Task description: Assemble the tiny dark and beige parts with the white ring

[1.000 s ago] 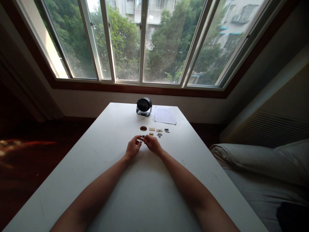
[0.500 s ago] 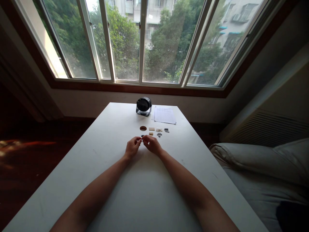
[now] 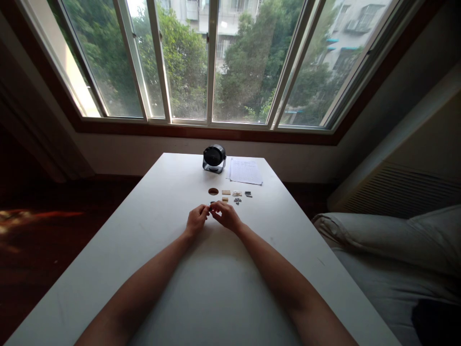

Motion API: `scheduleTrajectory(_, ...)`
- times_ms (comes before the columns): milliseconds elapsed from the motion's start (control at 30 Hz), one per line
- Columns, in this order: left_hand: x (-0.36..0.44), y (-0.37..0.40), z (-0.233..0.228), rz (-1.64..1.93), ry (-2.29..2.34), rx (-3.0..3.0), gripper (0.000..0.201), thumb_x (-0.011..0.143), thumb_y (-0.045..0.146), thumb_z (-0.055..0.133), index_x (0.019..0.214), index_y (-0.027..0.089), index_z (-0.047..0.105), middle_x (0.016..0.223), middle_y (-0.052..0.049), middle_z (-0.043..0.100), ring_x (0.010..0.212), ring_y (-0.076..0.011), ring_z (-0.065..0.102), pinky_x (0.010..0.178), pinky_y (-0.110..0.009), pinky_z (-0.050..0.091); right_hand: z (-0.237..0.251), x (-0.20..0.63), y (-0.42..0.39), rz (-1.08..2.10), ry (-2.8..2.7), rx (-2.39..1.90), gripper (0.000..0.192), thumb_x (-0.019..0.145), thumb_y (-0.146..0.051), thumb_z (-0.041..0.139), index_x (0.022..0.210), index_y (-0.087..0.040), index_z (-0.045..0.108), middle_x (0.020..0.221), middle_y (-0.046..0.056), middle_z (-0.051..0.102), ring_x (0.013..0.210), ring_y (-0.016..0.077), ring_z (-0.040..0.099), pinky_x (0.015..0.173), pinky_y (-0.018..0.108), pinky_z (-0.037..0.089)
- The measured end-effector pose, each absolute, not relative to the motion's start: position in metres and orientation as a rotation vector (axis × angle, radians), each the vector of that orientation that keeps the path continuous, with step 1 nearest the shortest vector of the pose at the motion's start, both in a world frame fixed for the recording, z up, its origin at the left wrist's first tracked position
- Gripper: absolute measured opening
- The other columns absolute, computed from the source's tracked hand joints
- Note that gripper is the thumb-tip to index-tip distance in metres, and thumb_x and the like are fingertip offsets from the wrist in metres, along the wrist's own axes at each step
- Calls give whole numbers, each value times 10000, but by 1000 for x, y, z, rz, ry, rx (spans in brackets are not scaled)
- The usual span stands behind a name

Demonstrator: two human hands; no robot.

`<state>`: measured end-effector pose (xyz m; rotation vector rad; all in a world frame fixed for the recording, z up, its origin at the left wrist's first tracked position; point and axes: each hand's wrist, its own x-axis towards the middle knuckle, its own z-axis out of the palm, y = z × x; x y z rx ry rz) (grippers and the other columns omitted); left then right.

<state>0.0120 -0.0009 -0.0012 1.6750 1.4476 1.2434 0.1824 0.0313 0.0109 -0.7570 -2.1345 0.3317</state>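
Close together over the white table (image 3: 201, 278), my left hand (image 3: 197, 219) and my right hand (image 3: 225, 215) meet at the fingertips. Both are closed in a pinch around something small; a bit of dark and a bit of pale show between them, too tiny to name. Just beyond my right hand lie small sorted pieces: tan pieces (image 3: 226, 192) in rows, orange-brown pieces (image 3: 225, 199), white pieces (image 3: 236, 193), grey pieces (image 3: 237, 200) and dark pieces (image 3: 248, 194). A round brown-looking spot (image 3: 213, 191), perhaps a hole or disc, is in front of my fingers.
A small black fan-like device (image 3: 214, 157) on a stand is near the table's far edge. Right of it lie paper sheets (image 3: 246, 171). Beyond the table is a window (image 3: 187, 72); a cushioned seat (image 3: 389, 240) stands at the right.
My fingertips have shifted slightly at the meeting point, and a little more of the dark and pale bit shows between them. The pieces on the table have not moved.
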Motion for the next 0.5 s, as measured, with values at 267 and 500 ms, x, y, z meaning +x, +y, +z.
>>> scheduleTrajectory(267,12,-1,-2,1164,1495,1724,425,927,462,352,767,185,631,694,-14,645,629,-127,576,614,-234,415,9,185,33,269,-2150,-799,95,902,-205,541,858,-208,624,821,25,645,719,137,579,686,247,433)
scheduleTrajectory(500,14,-3,1,1089,1527,1771,329,899,416,415,818,198,646,743,-4,661,681,-127,581,633,-225,405,2,213,57,216,-1895,-1226,111,890,-261,506,896,-196,596,782,13,644,660,137,570,678,242,432)
